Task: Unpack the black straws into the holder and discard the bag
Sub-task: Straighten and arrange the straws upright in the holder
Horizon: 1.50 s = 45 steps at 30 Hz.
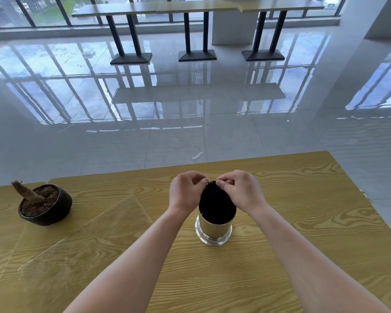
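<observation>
1. Spanning the lower half of my feed: the wooden table (303,199), yellow grain, which bears every item below except item 8.
2. Clear sheet (88,233), lying flat on the table to the left, well apart from the holder.
3. Dark round pot (45,205), at the far left on the table, filled with soil, with a cut brown stump leaning left.
4. Holder (213,231), a shiny metal cylinder, upright on the table between my two forearms.
5. Left hand (185,193), beside the left of the bundle's top. Its fingers (202,180) are curled in, pinching at the upper end of the bundle. Exactly what lies between the fingertips is too small for me to tell.
6. Right hand (242,190), mirrored on the right. Its thumb and curled fingers (219,184) are pinching the same upper end, nearly touching the left hand.
7. Black straws (216,206), one dense bundle standing in the holder, long axis upright and tilted slightly away from me. The lower ends are inside the cylinder and the top ends are up between both hands.
8. Small clear scrap (198,155), on the tiled floor just beyond the table's far edge.
</observation>
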Available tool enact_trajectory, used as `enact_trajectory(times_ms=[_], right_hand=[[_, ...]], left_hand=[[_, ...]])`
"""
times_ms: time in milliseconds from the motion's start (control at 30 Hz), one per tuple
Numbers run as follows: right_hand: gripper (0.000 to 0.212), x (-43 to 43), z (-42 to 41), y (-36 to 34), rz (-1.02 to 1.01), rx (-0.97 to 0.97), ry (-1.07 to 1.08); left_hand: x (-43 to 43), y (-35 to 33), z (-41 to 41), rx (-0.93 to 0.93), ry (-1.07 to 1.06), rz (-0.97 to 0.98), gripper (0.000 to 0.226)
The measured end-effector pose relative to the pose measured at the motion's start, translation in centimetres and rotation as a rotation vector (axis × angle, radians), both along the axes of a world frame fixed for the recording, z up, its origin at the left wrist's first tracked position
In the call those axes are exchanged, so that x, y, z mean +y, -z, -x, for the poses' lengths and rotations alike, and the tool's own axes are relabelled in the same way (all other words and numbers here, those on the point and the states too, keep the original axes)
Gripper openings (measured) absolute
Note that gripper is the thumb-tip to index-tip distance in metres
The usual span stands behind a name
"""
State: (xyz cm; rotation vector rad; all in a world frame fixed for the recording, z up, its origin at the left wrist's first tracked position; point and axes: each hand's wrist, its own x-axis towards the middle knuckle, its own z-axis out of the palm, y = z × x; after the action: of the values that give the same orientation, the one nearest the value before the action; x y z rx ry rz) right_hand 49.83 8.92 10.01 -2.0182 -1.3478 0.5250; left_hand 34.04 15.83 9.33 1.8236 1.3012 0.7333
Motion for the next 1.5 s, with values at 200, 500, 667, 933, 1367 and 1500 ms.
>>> enact_trajectory(times_ms=[200, 500, 667, 933, 1367, 1500], right_hand=[[0.008, 0.3, 0.1, -0.1, 0.001, -0.011, -0.001], [0.009, 0.5, -0.2, -0.3, 0.025, -0.065, -0.035], [0.008, 0.6, -0.4, -0.5, 0.028, -0.046, -0.039], [0.007, 0.6, -0.5, -0.5, 0.015, -0.023, -0.052], [0.002, 0.0, -1.0, -1.4, -0.192, 0.11, 0.017], [0.003, -0.4, -0.9, -1.9, -0.226, 0.182, 0.02]], left_hand=[[-0.3, 0.1, -0.3, 0.058, 0.089, -0.03, 0.013], [0.4, -0.9, -0.9, 0.135, 0.171, 0.014, 0.009], [1.0, -0.8, -0.7, 0.135, 0.16, 0.043, 0.007], [1.4, -1.5, -1.0, 0.248, 0.248, 0.018, 0.013], [1.5, -3.1, 0.1, 0.065, 0.064, -0.162, 0.013], [1.6, -4.0, 0.7, 0.021, 0.036, -0.211, 0.014]])
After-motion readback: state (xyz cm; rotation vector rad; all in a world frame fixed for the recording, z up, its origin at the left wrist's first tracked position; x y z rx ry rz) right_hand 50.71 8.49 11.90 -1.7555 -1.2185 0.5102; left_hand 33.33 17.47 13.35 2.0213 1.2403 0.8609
